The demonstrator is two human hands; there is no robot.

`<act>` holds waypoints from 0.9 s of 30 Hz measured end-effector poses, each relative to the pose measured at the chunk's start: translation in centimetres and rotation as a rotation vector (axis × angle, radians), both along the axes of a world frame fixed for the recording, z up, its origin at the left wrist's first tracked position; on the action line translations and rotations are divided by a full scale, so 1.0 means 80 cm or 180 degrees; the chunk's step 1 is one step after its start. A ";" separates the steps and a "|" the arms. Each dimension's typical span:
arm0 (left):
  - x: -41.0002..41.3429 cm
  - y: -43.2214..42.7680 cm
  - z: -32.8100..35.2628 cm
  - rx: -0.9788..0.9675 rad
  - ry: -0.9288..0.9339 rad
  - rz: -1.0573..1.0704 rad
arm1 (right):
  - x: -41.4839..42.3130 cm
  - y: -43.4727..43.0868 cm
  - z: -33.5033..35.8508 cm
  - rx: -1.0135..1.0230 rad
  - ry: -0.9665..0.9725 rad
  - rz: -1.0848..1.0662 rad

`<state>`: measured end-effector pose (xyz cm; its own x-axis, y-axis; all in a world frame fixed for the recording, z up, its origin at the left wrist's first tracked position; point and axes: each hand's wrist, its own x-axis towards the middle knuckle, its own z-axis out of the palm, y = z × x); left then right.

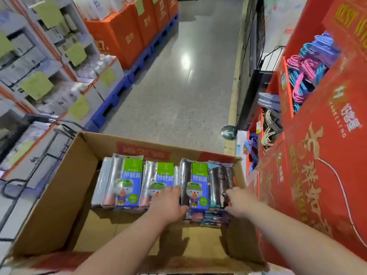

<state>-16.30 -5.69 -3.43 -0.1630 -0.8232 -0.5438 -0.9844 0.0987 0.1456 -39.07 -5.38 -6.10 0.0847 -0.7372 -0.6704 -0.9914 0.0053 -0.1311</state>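
Open aisle floor (178,92) is seen beyond the cardboard box (57,187), and a red display (321,175) is crowded close to the box's right wall. Inside the box, three stacks of packs are lined along the far wall, and bare cardboard shows across the near half. The right-hand stack (199,183), nearest the box's right wall, is clasped on both sides: its left edge by the left grip (170,203), its right edge by the right grip (238,201), fingers curled over the packs. A lift-out is judged to be the step in hand. Next, a straight upward pull is called for, clear of the right wall's rim and the touching middle stack (158,181). Room for swinging back is offered over the near half.
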 end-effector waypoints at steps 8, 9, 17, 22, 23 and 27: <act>0.005 -0.047 -0.043 0.0265 0.0688 0.0481 | 0.014 -0.018 -0.047 0.0171 -0.0181 -0.0815; 0.003 -0.050 -0.046 0.0267 0.0738 0.0526 | 0.014 -0.018 -0.050 0.0138 -0.0209 -0.0933; -0.015 -0.068 -0.086 0.0558 0.1104 0.1378 | 0.019 -0.021 -0.086 0.0189 -0.0644 -0.1945; -0.020 -0.080 -0.097 0.0530 0.1316 0.1866 | 0.030 -0.025 -0.088 0.0128 -0.0722 -0.2173; -0.020 -0.082 -0.099 0.0489 0.1398 0.1949 | 0.031 -0.024 -0.087 0.0085 -0.0765 -0.2203; -0.023 -0.077 -0.096 0.0434 0.1542 0.2075 | 0.036 -0.012 -0.081 -0.0023 -0.0999 -0.2474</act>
